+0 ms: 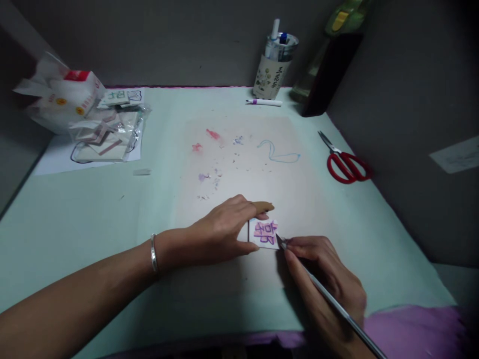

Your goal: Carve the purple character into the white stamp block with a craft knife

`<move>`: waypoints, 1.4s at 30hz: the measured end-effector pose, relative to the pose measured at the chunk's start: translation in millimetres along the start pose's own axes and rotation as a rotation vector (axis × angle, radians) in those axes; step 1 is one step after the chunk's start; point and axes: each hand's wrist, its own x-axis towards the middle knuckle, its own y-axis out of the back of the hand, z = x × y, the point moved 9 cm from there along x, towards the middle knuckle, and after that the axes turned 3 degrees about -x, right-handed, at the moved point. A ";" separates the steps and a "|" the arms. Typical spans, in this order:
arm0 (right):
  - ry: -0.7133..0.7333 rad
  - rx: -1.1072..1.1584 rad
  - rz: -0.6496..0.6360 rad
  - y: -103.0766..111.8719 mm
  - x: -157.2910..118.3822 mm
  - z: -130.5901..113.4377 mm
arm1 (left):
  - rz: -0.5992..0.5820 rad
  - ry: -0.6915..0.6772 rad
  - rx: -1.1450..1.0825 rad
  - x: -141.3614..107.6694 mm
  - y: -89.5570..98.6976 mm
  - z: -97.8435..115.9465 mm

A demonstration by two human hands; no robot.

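A small white rubber-like block (pixel 265 233) lies on the work surface, bearing a purple character over pink. My left hand (pixel 224 227) grips it between thumb and fingers; one finger wears a tan cover (pixel 264 206). From the right, my right hand (pixel 329 279) holds a slim silver craft knife (pixel 331 298) like a pen. The blade's tip is at the block's right edge, by the character; whether it cuts into the surface cannot be made out.
Red-handled scissors (pixel 346 166) lie at right. Behind are a purple marker (pixel 264 102), a labelled pen jar (pixel 273 72), a green bottle (pixel 314 65) and a dark upright object (pixel 331 75). Bagged white blocks (pixel 108 144) and a tissue pack (pixel 71 102) sit at left.
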 end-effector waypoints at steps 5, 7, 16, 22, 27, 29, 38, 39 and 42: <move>-0.026 0.013 -0.016 -0.2 -0.2 1.7 | -0.007 0.005 -0.005 -0.5 0.0 -1.4; -0.033 0.024 -0.018 -0.4 -0.6 2.2 | -0.009 0.009 -0.006 -0.5 -0.5 -2.6; -0.137 0.021 0.022 2.9 -0.5 11.0 | -0.021 0.029 -0.010 -0.6 -0.6 -4.6; -0.230 -0.007 0.076 10.3 -0.9 18.0 | -0.028 0.030 -0.020 -0.5 -1.2 -5.9; -0.055 -0.046 0.041 3.1 -1.3 3.6 | -0.019 0.031 -0.017 -1.4 -1.9 -6.0; 0.106 -0.158 0.049 -1.4 -6.4 -8.6 | -0.014 0.023 -0.022 -1.7 -1.7 -5.1; 0.326 -0.514 0.014 -19.6 -35.0 -10.2 | -0.003 0.018 -0.017 -1.6 -1.5 -6.1; 0.332 -0.523 0.016 -19.4 -34.4 -11.6 | -0.003 0.012 -0.016 -1.5 -1.6 -5.6; 0.327 -0.517 0.059 -14.6 -27.9 -18.1 | 0.002 0.010 -0.015 -1.5 -1.4 -4.9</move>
